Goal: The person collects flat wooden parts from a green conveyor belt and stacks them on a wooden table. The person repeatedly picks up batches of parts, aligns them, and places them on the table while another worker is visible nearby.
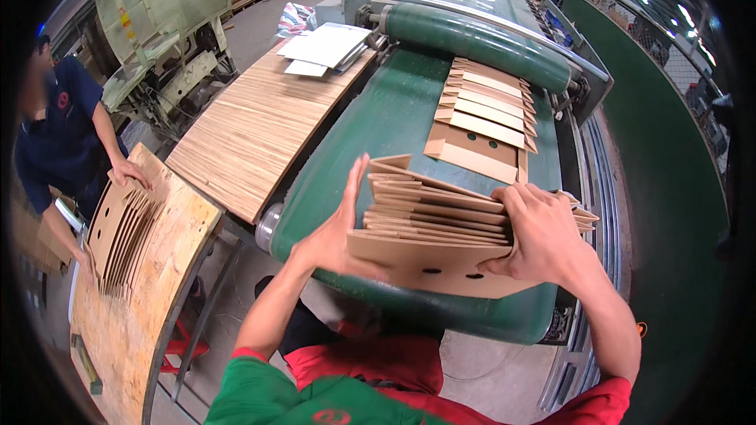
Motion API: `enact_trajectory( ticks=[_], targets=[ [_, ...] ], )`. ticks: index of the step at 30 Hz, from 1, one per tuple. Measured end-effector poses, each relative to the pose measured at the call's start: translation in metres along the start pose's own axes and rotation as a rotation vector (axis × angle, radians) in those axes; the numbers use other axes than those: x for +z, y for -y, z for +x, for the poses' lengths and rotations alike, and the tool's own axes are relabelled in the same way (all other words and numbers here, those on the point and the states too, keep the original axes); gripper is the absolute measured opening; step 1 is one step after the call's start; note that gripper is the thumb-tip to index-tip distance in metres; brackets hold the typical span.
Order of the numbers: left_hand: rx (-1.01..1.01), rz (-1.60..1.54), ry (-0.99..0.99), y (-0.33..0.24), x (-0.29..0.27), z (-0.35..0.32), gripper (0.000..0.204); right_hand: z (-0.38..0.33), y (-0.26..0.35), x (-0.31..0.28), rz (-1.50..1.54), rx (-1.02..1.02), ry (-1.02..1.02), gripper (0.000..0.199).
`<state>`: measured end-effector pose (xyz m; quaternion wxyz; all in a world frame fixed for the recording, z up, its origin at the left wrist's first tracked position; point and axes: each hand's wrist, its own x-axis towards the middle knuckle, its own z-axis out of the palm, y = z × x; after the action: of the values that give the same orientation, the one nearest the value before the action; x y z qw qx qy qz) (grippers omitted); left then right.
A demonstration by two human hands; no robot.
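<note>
A stack of folded brown cardboard boxes (441, 256) stands on edge over the near end of the green conveyor belt (346, 142). Two dark oval holes show in its front panel. My right hand (539, 228) grips the stack's right side, thumb on the front panel and fingers over the top edges. At the opposite end, my left hand (335, 224) is open, its fingers stretched upward and its palm beside the boxes; its lower part is blurred. Farther up the belt lies an overlapping row of flat folded boxes (484, 114), reaching back under the green roller (472, 39).
A wood-grained table (252, 126) adjoins the belt's left side, with white sheets (327, 47) at its far end. At far left, a co-worker (67, 118) handles another cardboard stack (122, 236) on a plywood table (134, 346). Metal rails (610, 181) run along the belt's right side.
</note>
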<state>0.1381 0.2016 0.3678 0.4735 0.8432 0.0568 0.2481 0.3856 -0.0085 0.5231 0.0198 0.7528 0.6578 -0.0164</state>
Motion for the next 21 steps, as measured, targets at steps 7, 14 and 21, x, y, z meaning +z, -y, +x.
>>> enact_trajectory(
  ticks=[7, 14, 21],
  targets=[
    [0.118, 0.067, -0.032, 0.002, -0.021, -0.011, 0.162, -0.017, 0.014, -0.024, 0.083, -0.085, 0.000, 0.113],
    [-0.174, -0.026, 0.093, 0.041, 0.007, -0.042, 0.126, -0.010, 0.009, -0.003, 0.138, -0.274, -0.122, 0.124],
    [-0.054, -0.001, 0.055, 0.030, 0.006, -0.039, 0.100, -0.028, -0.012, -0.013, 0.083, -0.231, -0.111, 0.126]
  ],
)
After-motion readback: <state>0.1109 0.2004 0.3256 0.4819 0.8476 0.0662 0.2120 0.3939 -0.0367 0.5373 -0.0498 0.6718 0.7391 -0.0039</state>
